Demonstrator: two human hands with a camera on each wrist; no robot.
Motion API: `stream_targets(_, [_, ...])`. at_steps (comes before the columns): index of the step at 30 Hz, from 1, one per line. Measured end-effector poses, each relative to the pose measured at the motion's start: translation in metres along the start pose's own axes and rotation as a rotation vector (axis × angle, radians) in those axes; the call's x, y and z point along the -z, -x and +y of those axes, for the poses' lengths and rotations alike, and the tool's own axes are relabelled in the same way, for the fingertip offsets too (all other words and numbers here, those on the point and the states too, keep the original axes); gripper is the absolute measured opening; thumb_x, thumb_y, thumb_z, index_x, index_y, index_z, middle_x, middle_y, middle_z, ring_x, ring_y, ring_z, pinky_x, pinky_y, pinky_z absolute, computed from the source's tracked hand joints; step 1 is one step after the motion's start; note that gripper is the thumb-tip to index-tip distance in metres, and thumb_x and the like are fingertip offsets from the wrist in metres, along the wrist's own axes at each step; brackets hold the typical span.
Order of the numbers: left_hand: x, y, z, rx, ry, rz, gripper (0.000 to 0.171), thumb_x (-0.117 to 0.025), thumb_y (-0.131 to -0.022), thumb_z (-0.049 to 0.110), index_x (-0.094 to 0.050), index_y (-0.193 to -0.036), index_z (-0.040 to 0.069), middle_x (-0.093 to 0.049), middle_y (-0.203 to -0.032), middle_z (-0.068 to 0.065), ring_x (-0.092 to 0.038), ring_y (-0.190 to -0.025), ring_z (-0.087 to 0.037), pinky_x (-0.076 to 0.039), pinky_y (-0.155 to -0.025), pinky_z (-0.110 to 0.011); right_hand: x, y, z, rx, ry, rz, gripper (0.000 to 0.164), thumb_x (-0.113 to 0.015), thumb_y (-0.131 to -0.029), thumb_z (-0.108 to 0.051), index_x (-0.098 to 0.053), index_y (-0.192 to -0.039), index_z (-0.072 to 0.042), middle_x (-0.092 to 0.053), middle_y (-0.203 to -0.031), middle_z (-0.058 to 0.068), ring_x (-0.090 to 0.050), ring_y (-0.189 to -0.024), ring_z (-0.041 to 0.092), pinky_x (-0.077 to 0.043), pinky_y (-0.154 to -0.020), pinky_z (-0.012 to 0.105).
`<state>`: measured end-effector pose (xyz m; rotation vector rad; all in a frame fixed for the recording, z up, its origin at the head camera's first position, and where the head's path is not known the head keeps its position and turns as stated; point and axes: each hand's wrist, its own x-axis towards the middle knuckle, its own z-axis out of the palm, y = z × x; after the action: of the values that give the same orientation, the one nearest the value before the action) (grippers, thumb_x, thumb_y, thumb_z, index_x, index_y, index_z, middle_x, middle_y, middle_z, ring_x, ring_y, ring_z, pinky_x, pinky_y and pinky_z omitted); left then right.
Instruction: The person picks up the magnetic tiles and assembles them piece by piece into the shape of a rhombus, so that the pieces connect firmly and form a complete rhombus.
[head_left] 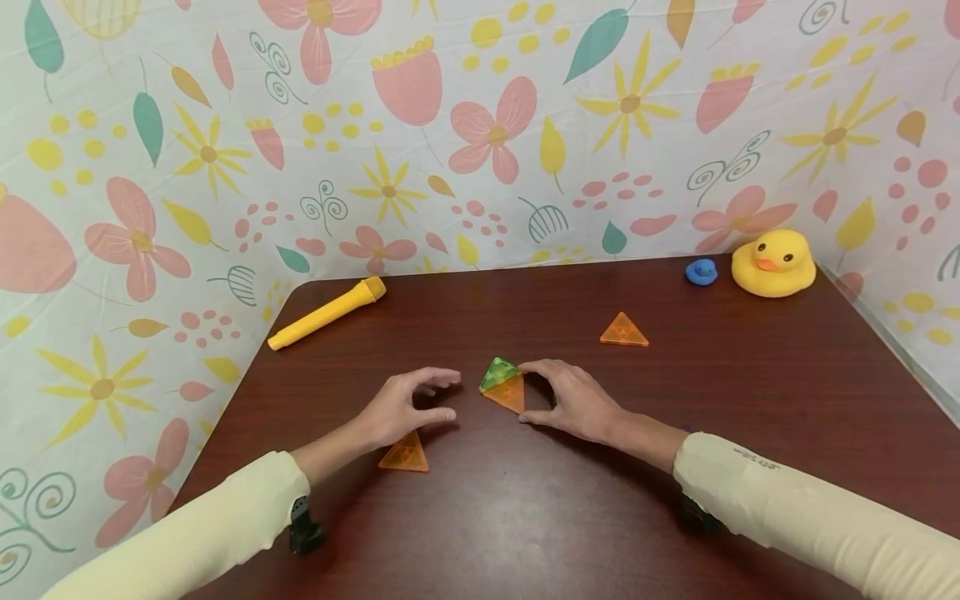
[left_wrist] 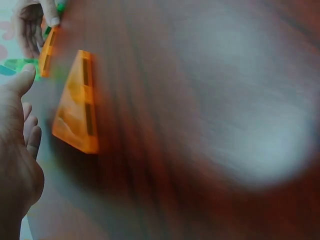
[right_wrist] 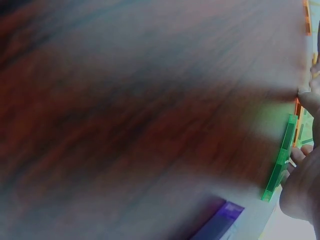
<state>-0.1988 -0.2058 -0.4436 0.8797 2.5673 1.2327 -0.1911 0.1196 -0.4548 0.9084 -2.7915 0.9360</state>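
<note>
A floral cloth (head_left: 555,133) backs a dark red table (head_left: 570,517) where, near the middle, a person's right hand (head_left: 581,402) pinches an orange tile (head_left: 508,395) at 2 corners, apparently to steady it against the touching green tile (head_left: 498,372). A green-edged piece (right_wrist: 280,160) and a purple piece (right_wrist: 218,221) lie near that hand. The left hand (head_left: 397,408), thumb and fingers apart, holds nothing beside a loose orange triangle (head_left: 406,457). A yellow microphone (head_left: 326,314), blue duck (head_left: 702,272) and yellow duck (head_left: 774,265) sit toward the back, seemingly placed out of the way. No container is visible.
</note>
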Motion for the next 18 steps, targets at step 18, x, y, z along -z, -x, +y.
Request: stream_targets(18, [0.017, 0.079, -0.012, -0.013, -0.263, 0.034, 0.068, -0.088, -0.087, 0.046, -0.064, -0.146, 0.024, -0.061, -0.145, 0.015, -0.055, -0.135, -0.013, -0.047, -0.11, -0.05, 0.0, 0.001, 0.001, 0.013, 0.003, 0.004, 0.073, -0.094, -0.084, -0.03, -0.062, -0.142, 0.0, -0.066, -0.139, 0.016, -0.063, -0.129, 0.033, -0.053, -0.104, 0.052])
